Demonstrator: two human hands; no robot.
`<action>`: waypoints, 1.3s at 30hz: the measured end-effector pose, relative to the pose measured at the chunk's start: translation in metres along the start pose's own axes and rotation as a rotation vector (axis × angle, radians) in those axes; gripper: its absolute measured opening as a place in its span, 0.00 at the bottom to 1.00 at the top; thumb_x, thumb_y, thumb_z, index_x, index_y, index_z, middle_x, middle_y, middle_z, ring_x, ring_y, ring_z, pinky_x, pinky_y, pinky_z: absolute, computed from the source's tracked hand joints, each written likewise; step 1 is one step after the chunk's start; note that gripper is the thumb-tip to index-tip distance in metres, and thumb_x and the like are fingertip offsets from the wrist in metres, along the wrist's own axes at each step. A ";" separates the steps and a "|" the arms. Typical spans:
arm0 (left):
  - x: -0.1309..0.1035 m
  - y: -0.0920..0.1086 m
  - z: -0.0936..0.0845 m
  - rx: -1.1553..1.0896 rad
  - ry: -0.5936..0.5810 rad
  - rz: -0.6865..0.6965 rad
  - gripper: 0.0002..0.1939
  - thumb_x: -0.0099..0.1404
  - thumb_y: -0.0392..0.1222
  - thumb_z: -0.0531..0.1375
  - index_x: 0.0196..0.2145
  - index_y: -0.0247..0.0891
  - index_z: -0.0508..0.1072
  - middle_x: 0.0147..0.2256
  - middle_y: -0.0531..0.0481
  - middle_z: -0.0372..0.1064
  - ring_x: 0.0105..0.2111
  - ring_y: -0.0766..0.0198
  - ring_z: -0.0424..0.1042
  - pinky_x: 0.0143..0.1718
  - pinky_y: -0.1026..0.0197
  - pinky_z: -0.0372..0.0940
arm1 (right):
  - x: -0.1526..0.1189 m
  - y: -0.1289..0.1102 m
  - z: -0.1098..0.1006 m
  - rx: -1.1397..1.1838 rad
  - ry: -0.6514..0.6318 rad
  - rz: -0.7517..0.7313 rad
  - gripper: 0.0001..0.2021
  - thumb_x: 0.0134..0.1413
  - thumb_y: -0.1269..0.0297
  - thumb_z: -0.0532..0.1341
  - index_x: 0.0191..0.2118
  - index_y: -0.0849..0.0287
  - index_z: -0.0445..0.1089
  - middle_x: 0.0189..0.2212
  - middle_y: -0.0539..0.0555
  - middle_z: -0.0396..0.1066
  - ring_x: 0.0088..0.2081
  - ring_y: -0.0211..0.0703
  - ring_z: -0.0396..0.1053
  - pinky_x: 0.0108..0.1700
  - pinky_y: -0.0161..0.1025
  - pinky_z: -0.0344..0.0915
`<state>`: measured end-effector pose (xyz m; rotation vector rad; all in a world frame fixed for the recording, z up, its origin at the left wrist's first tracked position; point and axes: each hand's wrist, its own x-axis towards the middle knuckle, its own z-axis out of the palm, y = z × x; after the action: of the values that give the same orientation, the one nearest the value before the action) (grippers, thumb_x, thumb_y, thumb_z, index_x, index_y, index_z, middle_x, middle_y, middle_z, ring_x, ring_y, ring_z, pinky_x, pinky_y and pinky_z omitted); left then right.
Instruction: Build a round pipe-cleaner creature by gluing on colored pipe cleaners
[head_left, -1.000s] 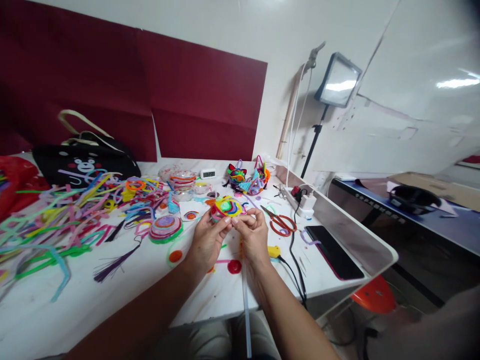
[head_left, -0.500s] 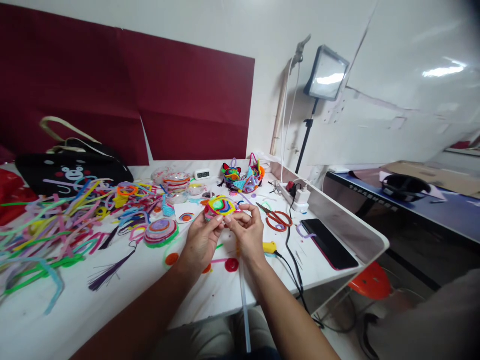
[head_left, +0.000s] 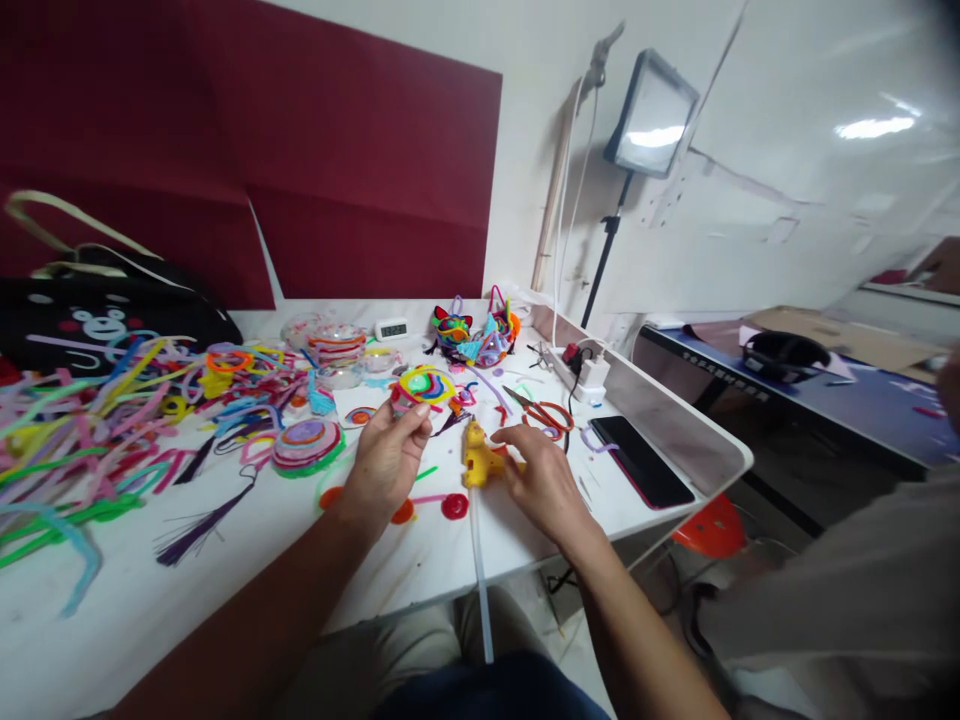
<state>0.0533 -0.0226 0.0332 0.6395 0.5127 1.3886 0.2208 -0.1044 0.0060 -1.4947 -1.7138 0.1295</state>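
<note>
My left hand [head_left: 388,455] pinches a multicoloured coiled pipe-cleaner piece [head_left: 421,386] with a pale green middle and yellow, blue and red bands. My right hand [head_left: 546,482] has its fingers apart around the handle of a yellow glue gun [head_left: 475,455]; whether they touch it is hard to tell. A long translucent glue stick [head_left: 481,575] runs from the gun past the table's front edge. Below my left hand lie a red coil [head_left: 454,506] and an orange coil [head_left: 403,512]. To its left sits a layered round pipe-cleaner piece [head_left: 306,446] with a green rim.
Loose pipe cleaners [head_left: 97,430] pile up on the left, before a black bag [head_left: 112,318]. Orange-handled scissors [head_left: 546,414], a phone [head_left: 645,462] and a power strip [head_left: 585,375] lie to the right. Finished pipe-cleaner pieces [head_left: 491,338] stand at the back. Another person's sleeve [head_left: 847,590] shows at right.
My right hand has let go of the coiled piece and moved right to the glue gun's handle. The left hand keeps the piece. The view has shifted slightly.
</note>
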 end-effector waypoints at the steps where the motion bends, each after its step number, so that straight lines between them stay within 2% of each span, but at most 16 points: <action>1: 0.000 0.000 0.000 -0.002 0.001 0.000 0.12 0.45 0.24 0.69 0.24 0.33 0.71 0.26 0.53 0.70 0.24 0.74 0.68 0.24 0.76 0.67 | -0.001 0.003 -0.003 -0.100 -0.079 -0.020 0.19 0.47 0.82 0.55 0.44 0.60 0.71 0.44 0.57 0.73 0.48 0.49 0.68 0.50 0.43 0.62; 5: 0.002 -0.001 -0.001 -0.015 0.012 -0.003 0.12 0.46 0.23 0.68 0.23 0.33 0.69 0.24 0.53 0.69 0.25 0.73 0.70 0.24 0.76 0.67 | 0.002 0.005 -0.005 -0.380 -0.313 0.005 0.22 0.50 0.82 0.53 0.49 0.60 0.70 0.48 0.59 0.71 0.52 0.50 0.64 0.53 0.43 0.58; 8: 0.002 -0.002 -0.002 -0.020 0.029 -0.011 0.12 0.47 0.23 0.67 0.22 0.33 0.69 0.24 0.53 0.69 0.26 0.72 0.70 0.24 0.76 0.67 | 0.008 0.001 -0.001 -0.493 -0.404 -0.005 0.19 0.55 0.77 0.53 0.52 0.60 0.69 0.50 0.61 0.70 0.53 0.51 0.63 0.53 0.45 0.58; 11: 0.003 0.000 -0.002 -0.015 0.033 -0.021 0.12 0.47 0.23 0.67 0.22 0.34 0.69 0.25 0.53 0.69 0.26 0.73 0.70 0.24 0.76 0.67 | 0.015 -0.004 0.003 -0.570 -0.476 -0.021 0.18 0.56 0.75 0.53 0.52 0.63 0.68 0.50 0.63 0.70 0.53 0.55 0.63 0.50 0.47 0.59; 16: 0.004 0.003 -0.003 -0.016 0.022 -0.015 0.13 0.47 0.23 0.68 0.21 0.34 0.68 0.25 0.53 0.69 0.25 0.73 0.69 0.23 0.76 0.67 | 0.023 -0.008 0.007 -0.627 -0.517 -0.032 0.15 0.55 0.73 0.55 0.47 0.66 0.71 0.46 0.65 0.72 0.49 0.58 0.66 0.48 0.50 0.61; 20: 0.005 0.004 -0.004 -0.016 0.048 -0.020 0.13 0.47 0.22 0.67 0.21 0.33 0.68 0.26 0.53 0.70 0.24 0.73 0.69 0.23 0.76 0.67 | 0.026 -0.007 0.007 -0.632 -0.542 -0.040 0.15 0.55 0.71 0.56 0.47 0.67 0.71 0.46 0.65 0.72 0.50 0.58 0.67 0.50 0.50 0.60; 26: 0.006 0.005 -0.006 -0.006 0.071 -0.019 0.12 0.48 0.21 0.66 0.24 0.33 0.70 0.25 0.53 0.69 0.25 0.72 0.70 0.24 0.76 0.67 | 0.041 -0.013 -0.019 -0.531 -0.650 -0.099 0.16 0.49 0.67 0.63 0.46 0.63 0.72 0.45 0.62 0.74 0.48 0.54 0.69 0.47 0.45 0.63; 29: 0.007 0.006 -0.006 -0.007 0.081 -0.015 0.12 0.49 0.21 0.65 0.24 0.34 0.70 0.25 0.53 0.69 0.25 0.72 0.70 0.23 0.76 0.67 | 0.065 -0.017 -0.026 -0.489 -0.544 -0.154 0.12 0.51 0.68 0.62 0.44 0.61 0.72 0.42 0.60 0.74 0.45 0.50 0.71 0.44 0.40 0.63; 31: 0.007 0.007 -0.006 -0.008 0.090 -0.016 0.12 0.49 0.21 0.65 0.24 0.34 0.70 0.26 0.53 0.69 0.25 0.72 0.69 0.22 0.76 0.67 | 0.088 -0.020 -0.018 -0.523 -0.455 -0.170 0.11 0.54 0.69 0.59 0.44 0.62 0.71 0.42 0.60 0.74 0.45 0.48 0.70 0.43 0.38 0.63; 34: 0.009 0.010 -0.004 -0.018 0.109 -0.012 0.11 0.51 0.20 0.64 0.25 0.34 0.70 0.26 0.54 0.68 0.25 0.73 0.69 0.23 0.76 0.67 | 0.129 -0.019 0.013 -0.561 -0.408 -0.164 0.13 0.55 0.71 0.57 0.46 0.65 0.71 0.46 0.63 0.73 0.48 0.49 0.69 0.46 0.40 0.63; 39: 0.013 0.019 -0.002 -0.046 0.172 0.006 0.12 0.54 0.18 0.59 0.27 0.34 0.71 0.25 0.54 0.67 0.24 0.73 0.68 0.21 0.77 0.66 | 0.196 -0.001 0.073 -0.654 -0.309 -0.090 0.16 0.59 0.74 0.53 0.51 0.70 0.69 0.51 0.72 0.69 0.54 0.58 0.64 0.54 0.52 0.58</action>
<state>0.0397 -0.0088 0.0457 0.4869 0.6137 1.4643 0.1861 0.0944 0.0597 -1.9303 -2.2007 -0.2913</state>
